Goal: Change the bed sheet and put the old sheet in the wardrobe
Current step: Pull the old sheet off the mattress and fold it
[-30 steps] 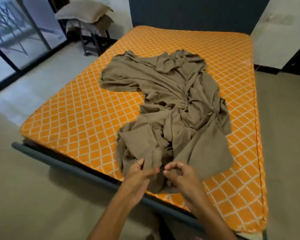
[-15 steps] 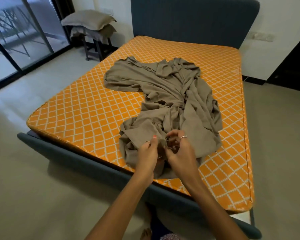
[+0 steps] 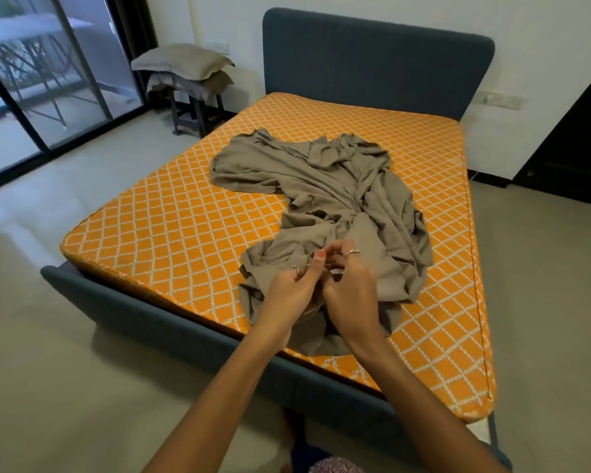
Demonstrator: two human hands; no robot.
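Observation:
A crumpled taupe bed sheet [image 3: 325,186] lies in a long heap across the bare orange mattress [image 3: 171,216] with its white diamond pattern. The sheet's near end hangs over the foot edge. My left hand [image 3: 292,295] and my right hand [image 3: 350,295] are side by side at that near end, both pinching a bunched edge of the sheet between thumb and fingers. The cloth under my palms is hidden.
The bed has a dark blue frame [image 3: 144,308] and headboard [image 3: 372,59]. Two taupe pillows [image 3: 183,68] are stacked on a dark stool at the back left. A glass sliding door [image 3: 41,83] fills the left wall. A dark doorway [image 3: 580,138] stands at the right.
My hands have risen and gathered the sheet's near edge, lifting it slightly. The view has tilted up, so the headboard now shows.

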